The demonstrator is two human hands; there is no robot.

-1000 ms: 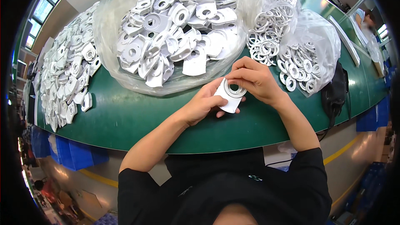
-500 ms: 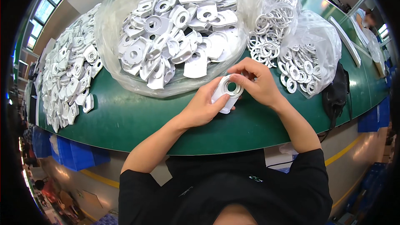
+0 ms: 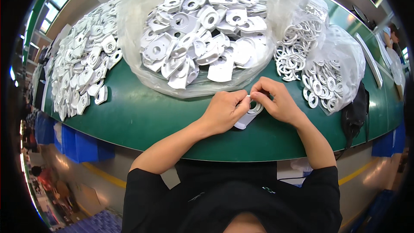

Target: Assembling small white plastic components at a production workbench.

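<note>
My left hand and my right hand meet above the near middle of the table, fingertips pinched almost together. A small white bit shows between them; its shape is mostly hidden by the fingers. Just under the fingers is a white plastic plate with a round ringed hole, its flat end pointing toward me. Whether it rests on the table or is partly held, I cannot tell. Beyond my hands, a big clear plastic bag lies spread, heaped with similar white plates.
Another heap of white plates covers the table's left side. To the right, white rings spill from clear bags. A black bag lies by the green table's right edge. Blue bins stand below at left.
Both hands have come together in a pinch, and the plate that they held up now sits lower, beneath the fingers. The whole view has shifted a little, moving the heaps rightward.
</note>
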